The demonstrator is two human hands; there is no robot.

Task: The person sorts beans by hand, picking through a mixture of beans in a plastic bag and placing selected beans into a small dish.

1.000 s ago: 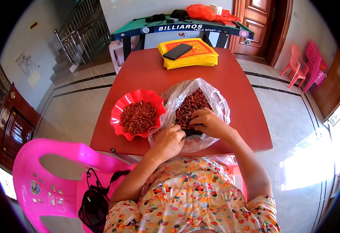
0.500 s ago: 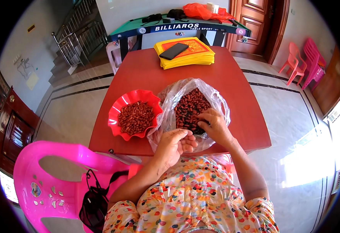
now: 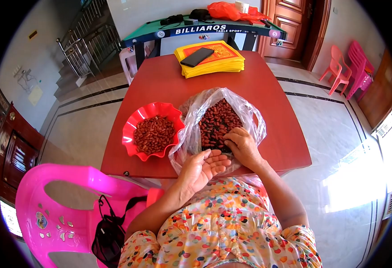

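Observation:
A clear plastic bag [image 3: 252,117] lies wide open on the red table, filled with dark red kernels [image 3: 220,117] that look like beans or peanuts, with small black ones among them. My right hand [image 3: 243,145] reaches over the bag's right side, thumb and fingertips pinched together at the kernels; whatever is between them is hidden. At the bag's near edge, my left hand [image 3: 202,167] is turned palm up, fingers loosely stretched, and nothing shows in it. To the left of the bag stands a red wavy-rimmed bowl [image 3: 129,129] holding similar reddish kernels [image 3: 154,135].
Farther back on the table [image 3: 160,82], a black phone [image 3: 197,57] lies on a yellow paper stack [image 3: 222,67]. A pink chair [image 3: 55,172] with a black bag [image 3: 108,239] stands at left. Behind is a billiard table [image 3: 214,29]; more chairs [image 3: 359,69] are at right.
My left hand's fingers have uncurled and the palm has turned further up. My right hand has shifted slightly left and down, its fingertips drawn closer together. The view has shifted slightly.

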